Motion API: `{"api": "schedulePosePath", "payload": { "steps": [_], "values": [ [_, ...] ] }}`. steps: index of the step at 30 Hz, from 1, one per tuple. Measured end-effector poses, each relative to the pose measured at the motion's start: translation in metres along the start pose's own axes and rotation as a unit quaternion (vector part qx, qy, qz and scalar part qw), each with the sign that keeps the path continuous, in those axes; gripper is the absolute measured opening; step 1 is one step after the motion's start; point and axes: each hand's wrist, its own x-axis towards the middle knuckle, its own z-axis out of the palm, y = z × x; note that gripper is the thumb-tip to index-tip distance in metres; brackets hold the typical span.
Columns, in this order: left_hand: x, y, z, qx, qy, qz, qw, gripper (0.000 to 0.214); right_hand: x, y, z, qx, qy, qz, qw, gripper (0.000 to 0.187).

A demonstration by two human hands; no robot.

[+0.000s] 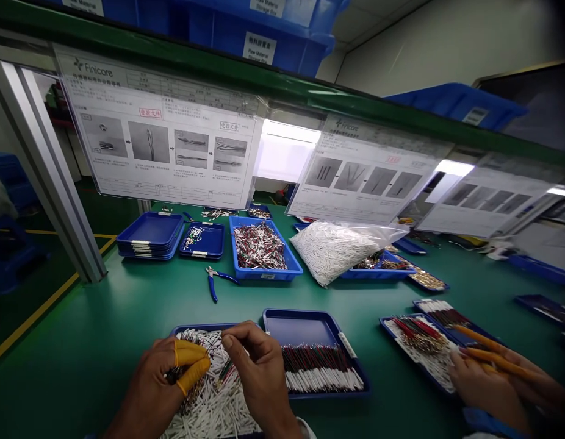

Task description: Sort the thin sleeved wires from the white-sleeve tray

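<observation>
White-sleeved wire leads (pixel 209 390) are lying heaped in a blue tray (pixel 195 328) beneath both hands. The left hand (pixel 147 387) is pinching a small bundle of them between yellow-capped fingers (pixel 191 360), and the right hand (pixel 259 372) is gripping one thin lead narrowly between its fingertips (pixel 230 338). Red-and-dark leads (pixel 314 360) are lying in a second tray (pixel 301 323) just beside it. Blue-handled pliers (pixel 213 283) are resting farther out on the green desk (pixel 104 305), and a co-worker's hands (pixel 488 378) are working at the right.
</observation>
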Motion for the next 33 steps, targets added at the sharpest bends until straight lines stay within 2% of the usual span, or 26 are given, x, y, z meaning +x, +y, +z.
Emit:
{"api": "schedulePosePath", "payload": {
  "steps": [4,9,17,22,28,30,33],
  "values": [
    [-0.002,0.007,0.0,-0.012,-0.029,0.025,0.999,0.023,-0.003,-0.001,-0.001,0.02,0.02,0.008,1.0,0.032],
    [-0.002,0.01,0.0,-0.003,-0.032,0.028,0.999,0.028,-0.001,-0.003,-0.002,0.047,-0.011,0.028,0.998,0.03],
    [-0.003,0.016,-0.001,0.012,-0.055,0.038,0.998,0.033,0.001,-0.007,-0.001,0.029,-0.031,-0.032,0.999,0.02],
    [-0.003,0.018,-0.001,-0.015,-0.065,0.053,0.996,0.029,0.0,-0.002,-0.003,0.089,-0.02,0.009,0.996,0.029],
    [-0.004,0.019,-0.001,-0.015,-0.066,0.036,0.997,0.033,0.0,-0.001,0.001,0.117,-0.068,0.034,0.99,0.035],
    [-0.005,0.02,0.0,-0.014,-0.072,0.045,0.996,0.033,-0.002,-0.001,0.002,0.103,-0.061,0.022,0.993,0.025],
    [-0.006,0.02,0.001,-0.01,-0.084,0.069,0.994,0.029,-0.002,0.002,0.003,0.109,-0.033,0.03,0.993,0.029]
  ]
}}
